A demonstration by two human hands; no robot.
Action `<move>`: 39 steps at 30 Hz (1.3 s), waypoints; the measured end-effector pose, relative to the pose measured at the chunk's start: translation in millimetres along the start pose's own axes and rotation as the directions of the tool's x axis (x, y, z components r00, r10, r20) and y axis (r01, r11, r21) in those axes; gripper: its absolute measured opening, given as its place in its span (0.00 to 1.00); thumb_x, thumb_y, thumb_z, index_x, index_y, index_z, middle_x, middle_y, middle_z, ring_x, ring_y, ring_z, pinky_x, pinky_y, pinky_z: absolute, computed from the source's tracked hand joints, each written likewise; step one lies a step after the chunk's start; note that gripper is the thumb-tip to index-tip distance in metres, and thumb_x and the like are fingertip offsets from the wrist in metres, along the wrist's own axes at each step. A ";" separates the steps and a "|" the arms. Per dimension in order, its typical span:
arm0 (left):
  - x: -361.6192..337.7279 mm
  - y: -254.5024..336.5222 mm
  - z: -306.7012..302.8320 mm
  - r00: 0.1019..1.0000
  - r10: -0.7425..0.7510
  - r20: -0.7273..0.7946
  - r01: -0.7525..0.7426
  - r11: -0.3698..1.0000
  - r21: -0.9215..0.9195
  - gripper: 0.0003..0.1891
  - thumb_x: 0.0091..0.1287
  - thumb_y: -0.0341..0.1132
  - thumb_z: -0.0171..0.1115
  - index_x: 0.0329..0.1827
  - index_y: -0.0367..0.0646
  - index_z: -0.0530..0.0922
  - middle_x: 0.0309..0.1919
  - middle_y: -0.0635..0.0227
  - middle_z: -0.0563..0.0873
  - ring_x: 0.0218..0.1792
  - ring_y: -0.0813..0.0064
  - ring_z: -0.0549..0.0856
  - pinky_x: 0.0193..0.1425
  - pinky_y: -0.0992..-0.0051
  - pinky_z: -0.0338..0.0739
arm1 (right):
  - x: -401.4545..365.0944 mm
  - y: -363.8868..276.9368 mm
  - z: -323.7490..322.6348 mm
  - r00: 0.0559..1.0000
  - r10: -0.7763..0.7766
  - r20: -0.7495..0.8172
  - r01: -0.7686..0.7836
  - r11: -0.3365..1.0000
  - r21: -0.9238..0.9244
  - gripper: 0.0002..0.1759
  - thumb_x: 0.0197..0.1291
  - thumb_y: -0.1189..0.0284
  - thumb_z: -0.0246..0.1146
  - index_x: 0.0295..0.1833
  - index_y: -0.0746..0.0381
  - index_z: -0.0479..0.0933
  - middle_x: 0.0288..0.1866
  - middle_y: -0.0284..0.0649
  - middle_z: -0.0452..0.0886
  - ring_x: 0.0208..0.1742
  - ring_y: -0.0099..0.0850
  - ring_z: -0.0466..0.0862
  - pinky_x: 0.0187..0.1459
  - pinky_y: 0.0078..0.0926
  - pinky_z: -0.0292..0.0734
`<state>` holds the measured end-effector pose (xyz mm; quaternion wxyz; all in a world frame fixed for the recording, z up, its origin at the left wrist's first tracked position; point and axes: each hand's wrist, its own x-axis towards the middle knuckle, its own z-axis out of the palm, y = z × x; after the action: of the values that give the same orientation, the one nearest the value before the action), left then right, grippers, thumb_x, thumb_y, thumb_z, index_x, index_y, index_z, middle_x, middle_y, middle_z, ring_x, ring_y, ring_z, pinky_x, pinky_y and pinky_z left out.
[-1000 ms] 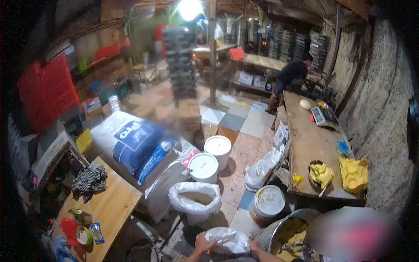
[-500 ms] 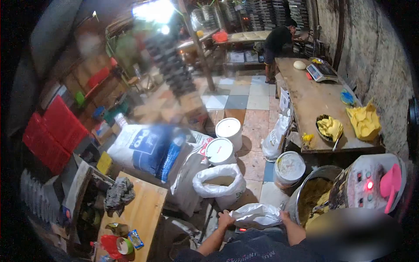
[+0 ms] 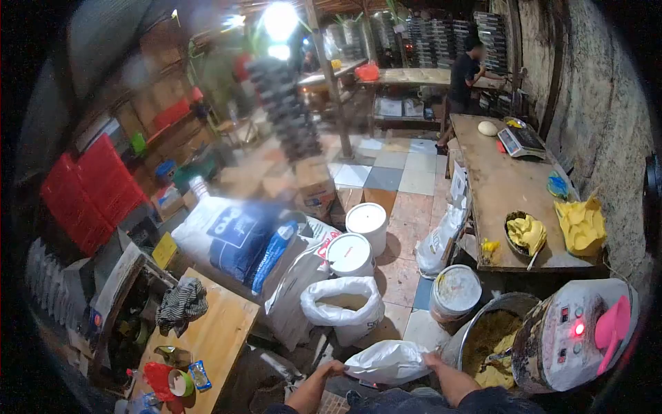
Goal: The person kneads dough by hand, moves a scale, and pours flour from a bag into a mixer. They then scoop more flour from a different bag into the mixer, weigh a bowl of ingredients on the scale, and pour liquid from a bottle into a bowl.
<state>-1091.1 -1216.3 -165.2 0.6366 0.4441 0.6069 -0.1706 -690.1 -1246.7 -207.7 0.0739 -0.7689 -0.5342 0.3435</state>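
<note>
A white woven plastic sack (image 3: 387, 360) is stretched between my two hands, low in front of my body. My left hand (image 3: 329, 370) grips its left edge, fingers closed. At the opposite edge, my right hand (image 3: 436, 362) is closed on the material. The sack bulges, and what it contains, if anything, is hidden. Just beyond it stands an open white sack (image 3: 343, 284) with a rolled rim and pale contents. Right of my right hand is a large metal mixer bowl (image 3: 466, 339) holding yellow dough (image 3: 498, 371).
Lidded white buckets (image 3: 366, 222) and a stained bucket (image 3: 456, 288) stand ahead. Full flour sacks (image 3: 231, 238) lie left, behind a small wooden table (image 3: 219, 324). The mixer (image 3: 567, 334) shows a red light. A long table (image 3: 507, 179) holds a scale (image 3: 520, 141). A person (image 3: 463, 79) stands beyond.
The sack's mouth, visible before, now faces out of sight and the sack looks puffed. Both hands appear slightly farther left and lower. The distant person has straightened up; the view has shifted.
</note>
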 end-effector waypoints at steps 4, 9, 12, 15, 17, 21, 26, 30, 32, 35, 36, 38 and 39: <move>6.5 -2.7 29.7 0.855 0.204 -0.477 -0.074 0.958 0.277 0.26 0.46 0.58 0.60 0.28 0.40 0.78 0.27 0.54 0.82 0.31 0.60 0.81 0.39 0.65 0.73 | -12.9 31.6 -5.5 0.968 -0.113 0.223 0.128 0.990 -0.053 0.29 0.52 0.53 0.49 0.44 0.69 0.75 0.44 0.54 0.77 0.47 0.49 0.77 0.45 0.39 0.69; -118.0 105.8 67.3 0.516 0.428 -0.742 0.021 0.860 0.510 0.41 0.36 0.49 0.71 0.56 0.47 0.65 0.47 0.52 0.71 0.51 0.54 0.70 0.54 0.60 0.65 | -47.1 -14.6 -59.8 0.959 0.222 0.176 -0.272 0.894 0.357 0.29 0.49 0.52 0.51 0.42 0.68 0.76 0.44 0.56 0.77 0.47 0.46 0.77 0.46 0.38 0.69; -114.6 129.2 60.9 0.312 0.690 -0.653 -0.019 0.691 0.722 0.28 0.41 0.43 0.65 0.50 0.53 0.72 0.41 0.61 0.72 0.46 0.61 0.70 0.49 0.60 0.64 | -47.3 -15.7 -51.5 0.985 0.160 0.071 -0.174 0.928 0.331 0.29 0.47 0.52 0.52 0.40 0.68 0.77 0.40 0.54 0.78 0.44 0.45 0.78 0.44 0.37 0.70; -80.4 122.6 57.8 0.608 0.586 -0.535 0.071 0.631 0.772 0.15 0.54 0.38 0.54 0.45 0.47 0.76 0.39 0.58 0.78 0.46 0.56 0.73 0.53 0.59 0.64 | -36.0 2.7 -31.8 0.983 0.109 0.151 -0.141 0.965 0.222 0.26 0.49 0.52 0.50 0.37 0.65 0.78 0.33 0.54 0.79 0.36 0.49 0.79 0.38 0.41 0.70; -65.7 111.1 57.4 0.695 0.515 -0.501 0.017 0.685 0.728 0.13 0.55 0.40 0.53 0.36 0.42 0.79 0.35 0.57 0.81 0.42 0.54 0.77 0.50 0.57 0.67 | -32.1 11.6 -27.1 0.977 0.075 0.199 -0.126 0.957 0.260 0.27 0.50 0.52 0.51 0.39 0.66 0.77 0.33 0.51 0.80 0.36 0.48 0.79 0.38 0.41 0.70; -17.4 71.8 54.4 0.630 0.493 -0.600 -0.004 0.774 0.633 0.20 0.50 0.43 0.61 0.42 0.41 0.75 0.43 0.56 0.77 0.46 0.57 0.76 0.49 0.58 0.71 | -34.7 6.1 -28.9 0.948 0.178 0.263 -0.250 0.929 0.274 0.23 0.48 0.54 0.54 0.38 0.62 0.78 0.37 0.48 0.80 0.40 0.37 0.79 0.42 0.34 0.70; -90.8 90.2 27.7 0.717 0.119 -0.687 0.128 0.946 0.298 0.25 0.46 0.47 0.64 0.44 0.39 0.76 0.45 0.54 0.78 0.49 0.55 0.77 0.50 0.63 0.73 | -25.6 47.8 -1.7 0.978 0.082 0.193 -0.136 0.948 0.286 0.23 0.53 0.53 0.53 0.44 0.61 0.77 0.40 0.43 0.80 0.42 0.35 0.78 0.43 0.32 0.70; -62.3 49.2 28.7 0.894 -0.018 -0.448 0.156 0.949 0.273 0.23 0.48 0.48 0.60 0.44 0.43 0.79 0.47 0.58 0.79 0.48 0.60 0.79 0.50 0.65 0.74 | -19.2 58.6 16.0 0.965 -0.090 0.245 0.026 0.967 0.253 0.27 0.53 0.51 0.53 0.49 0.60 0.75 0.47 0.46 0.77 0.48 0.36 0.76 0.47 0.32 0.69; -14.3 7.6 32.1 0.915 0.086 -0.394 0.093 0.906 0.413 0.21 0.49 0.45 0.58 0.45 0.46 0.79 0.48 0.59 0.79 0.49 0.62 0.79 0.50 0.66 0.73 | 19.2 55.9 18.9 0.930 -0.265 0.254 0.236 0.962 0.140 0.28 0.51 0.49 0.54 0.49 0.60 0.76 0.49 0.49 0.76 0.52 0.39 0.75 0.51 0.33 0.68; -24.5 18.4 30.0 0.980 0.040 -0.197 0.063 0.869 0.491 0.20 0.48 0.44 0.59 0.42 0.44 0.80 0.44 0.61 0.81 0.51 0.66 0.77 0.54 0.68 0.70 | -25.2 -8.0 -34.9 0.958 -0.032 0.285 0.002 0.994 0.107 0.29 0.51 0.48 0.55 0.49 0.60 0.75 0.52 0.50 0.74 0.54 0.40 0.73 0.53 0.33 0.66; -100.3 28.1 46.7 0.861 0.298 -0.413 -0.393 0.904 -0.167 0.19 0.47 0.44 0.60 0.40 0.42 0.80 0.40 0.63 0.81 0.50 0.68 0.77 0.56 0.70 0.67 | -27.2 -7.1 -32.5 0.964 -0.037 0.264 0.013 0.996 0.092 0.30 0.49 0.49 0.56 0.49 0.63 0.75 0.51 0.51 0.75 0.53 0.39 0.74 0.52 0.33 0.67; -178.7 25.0 60.8 0.622 0.526 -0.580 -0.759 0.221 -0.613 0.20 0.46 0.43 0.61 0.40 0.41 0.78 0.38 0.64 0.80 0.49 0.69 0.76 0.57 0.71 0.66 | -46.0 -5.6 -33.2 0.966 0.045 0.253 -0.074 0.992 0.106 0.26 0.53 0.52 0.52 0.49 0.60 0.75 0.50 0.51 0.75 0.52 0.41 0.75 0.52 0.33 0.67; -159.4 7.8 56.9 0.664 0.518 -0.540 -0.720 0.247 -0.648 0.21 0.46 0.42 0.62 0.43 0.41 0.76 0.40 0.63 0.79 0.49 0.69 0.76 0.56 0.71 0.66 | -53.1 -5.2 -30.3 0.959 0.130 0.251 -0.162 0.980 0.115 0.23 0.56 0.55 0.48 0.50 0.58 0.75 0.49 0.50 0.76 0.51 0.44 0.75 0.52 0.34 0.68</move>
<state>-1082.5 -1307.4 -22.5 0.7083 0.3072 0.4478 0.4511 -686.0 -1283.2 -158.6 0.0340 -0.7519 -0.4566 0.4744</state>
